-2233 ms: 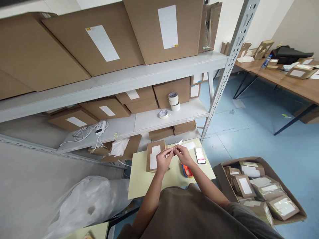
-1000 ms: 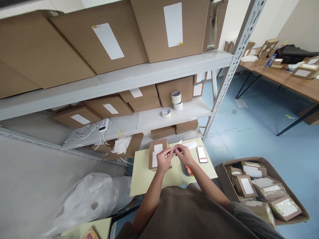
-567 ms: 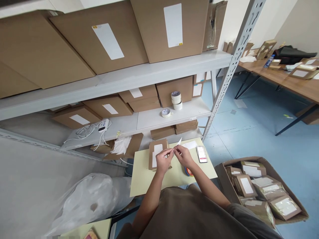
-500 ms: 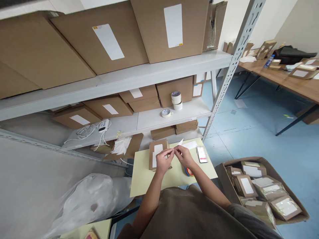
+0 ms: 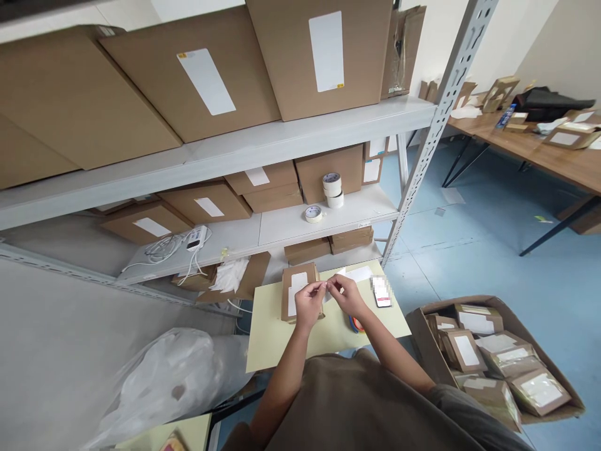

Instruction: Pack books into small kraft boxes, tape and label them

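My left hand [image 5: 310, 304] and my right hand [image 5: 346, 295] meet fingertip to fingertip above the pale yellow table. Both are closed in a pinch on a small white paper slip [image 5: 328, 293], mostly hidden by the fingers. Just left of and beneath my left hand lies a cardboard box [image 5: 287, 300] with white labels on its top. A white sheet [image 5: 359, 274] rests past my right hand, and a phone [image 5: 382, 292] with a lit screen lies to its right. Under my right wrist shows part of a blue and orange tape roll [image 5: 355, 324].
Metal shelving [image 5: 300, 139] with large cartons stands in front. White tape rolls [image 5: 332, 184] and a power strip [image 5: 196, 238] sit on its middle shelf. At right on the floor is an open carton [image 5: 493, 299] of small parcels; at left, a plastic bag [image 5: 173, 369].
The white slip at my fingertips stood up above the right hand before; now part of it hangs between the two hands. Both hands stay pinched in nearly the same place.
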A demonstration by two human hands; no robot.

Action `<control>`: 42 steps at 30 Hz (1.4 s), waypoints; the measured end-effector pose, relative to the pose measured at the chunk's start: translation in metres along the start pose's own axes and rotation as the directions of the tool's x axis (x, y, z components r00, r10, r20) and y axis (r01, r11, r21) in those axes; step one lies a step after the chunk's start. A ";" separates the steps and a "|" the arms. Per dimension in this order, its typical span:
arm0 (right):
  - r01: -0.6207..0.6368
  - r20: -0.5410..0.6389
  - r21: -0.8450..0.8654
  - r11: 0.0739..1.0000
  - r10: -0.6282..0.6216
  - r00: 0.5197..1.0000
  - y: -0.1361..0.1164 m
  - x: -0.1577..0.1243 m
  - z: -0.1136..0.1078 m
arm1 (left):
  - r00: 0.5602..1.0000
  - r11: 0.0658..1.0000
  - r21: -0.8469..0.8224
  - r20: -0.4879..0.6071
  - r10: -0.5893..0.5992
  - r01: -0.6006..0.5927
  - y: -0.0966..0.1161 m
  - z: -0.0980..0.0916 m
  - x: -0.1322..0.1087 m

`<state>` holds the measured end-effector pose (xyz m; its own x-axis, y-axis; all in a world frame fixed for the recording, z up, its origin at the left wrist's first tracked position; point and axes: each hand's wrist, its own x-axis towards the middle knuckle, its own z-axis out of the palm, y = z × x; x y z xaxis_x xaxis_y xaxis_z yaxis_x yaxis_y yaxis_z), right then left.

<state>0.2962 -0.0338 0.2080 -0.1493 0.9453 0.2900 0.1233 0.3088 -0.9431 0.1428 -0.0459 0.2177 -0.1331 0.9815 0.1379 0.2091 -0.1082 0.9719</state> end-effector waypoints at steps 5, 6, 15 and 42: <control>-0.062 0.008 0.089 0.994 0.062 0.998 -0.005 0.001 -0.001 | 1.000 0.999 0.031 -0.010 0.023 -0.022 0.007 0.002 -0.002; -0.068 0.004 0.094 0.993 0.068 0.998 -0.005 0.001 -0.001 | 0.999 0.998 0.047 -0.006 0.046 -0.046 0.009 0.002 -0.002; 0.109 -0.001 -0.196 0.975 -0.112 0.994 -0.004 -0.003 -0.002 | 0.904 0.858 0.310 0.011 0.427 -0.409 0.015 -0.004 0.002; -0.093 0.005 0.092 0.991 0.093 0.996 0.005 -0.012 -0.002 | 0.984 0.951 -0.259 0.103 -0.147 0.169 -0.002 0.001 -0.013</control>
<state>0.3001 -0.0431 0.2006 -0.1424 0.9693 0.2005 0.0457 0.2088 -0.9769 0.1447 -0.0579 0.2144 -0.0615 0.9977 -0.0267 -0.0743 0.0221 0.9970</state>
